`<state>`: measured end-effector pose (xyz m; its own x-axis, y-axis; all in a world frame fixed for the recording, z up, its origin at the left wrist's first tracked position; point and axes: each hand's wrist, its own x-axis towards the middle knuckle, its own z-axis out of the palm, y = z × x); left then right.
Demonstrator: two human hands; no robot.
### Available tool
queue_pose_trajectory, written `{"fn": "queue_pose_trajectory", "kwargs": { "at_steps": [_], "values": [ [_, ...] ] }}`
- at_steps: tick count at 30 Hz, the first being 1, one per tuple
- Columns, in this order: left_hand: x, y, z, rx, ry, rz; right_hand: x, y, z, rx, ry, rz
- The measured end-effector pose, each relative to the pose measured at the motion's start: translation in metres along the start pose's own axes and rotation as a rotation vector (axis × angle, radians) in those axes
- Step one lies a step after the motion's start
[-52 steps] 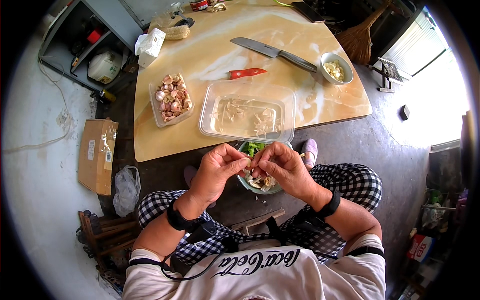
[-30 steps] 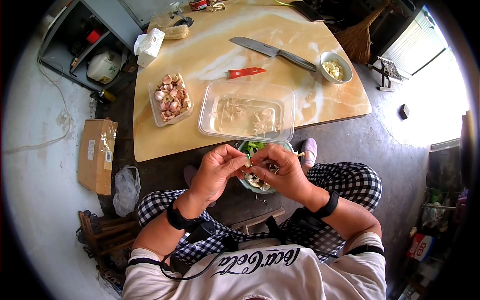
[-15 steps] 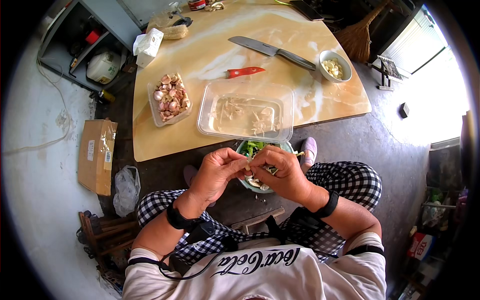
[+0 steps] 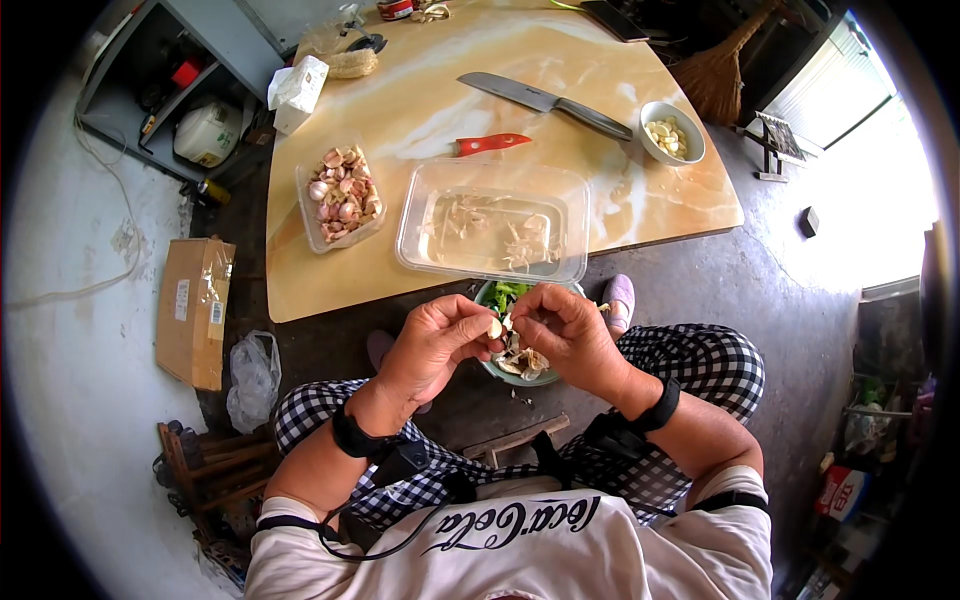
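Garlic skins (image 4: 532, 245) lie in the tub (image 4: 490, 274) on the table (image 4: 330, 290). Left of the tub stands a container (image 4: 320, 246) of garlic (image 4: 345, 195); behind the tub, a small knife (image 4: 493, 145), then a large knife (image 4: 545, 103); behind and right, a bowl (image 4: 692, 122) of cloves (image 4: 665, 138); in front and lower, a basin (image 4: 498, 374).

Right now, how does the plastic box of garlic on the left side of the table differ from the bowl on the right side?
The plastic box is clear and roughly rectangular; the bowl is whitish and round. The box holds pinkish garlic, mostly in its skin, while the bowl holds pale, peeled cloves. The box also holds visibly more than the bowl. Both stand on the table.
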<state>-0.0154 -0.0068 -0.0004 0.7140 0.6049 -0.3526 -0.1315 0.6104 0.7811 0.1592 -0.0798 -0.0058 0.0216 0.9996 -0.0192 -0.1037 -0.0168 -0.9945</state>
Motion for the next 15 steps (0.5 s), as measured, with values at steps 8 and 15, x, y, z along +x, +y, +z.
{"fn": "queue_pose_trajectory", "kwargs": {
  "at_steps": [8,15],
  "values": [
    [-0.0002,-0.0005,-0.0016,0.013,0.007,0.000,0.0013,-0.0014,0.0039,-0.183,-0.025,-0.196],
    [-0.0012,-0.0006,-0.0008,0.054,-0.017,-0.019,0.0019,0.0003,0.0008,-0.321,-0.013,-0.244]
  ]
}}
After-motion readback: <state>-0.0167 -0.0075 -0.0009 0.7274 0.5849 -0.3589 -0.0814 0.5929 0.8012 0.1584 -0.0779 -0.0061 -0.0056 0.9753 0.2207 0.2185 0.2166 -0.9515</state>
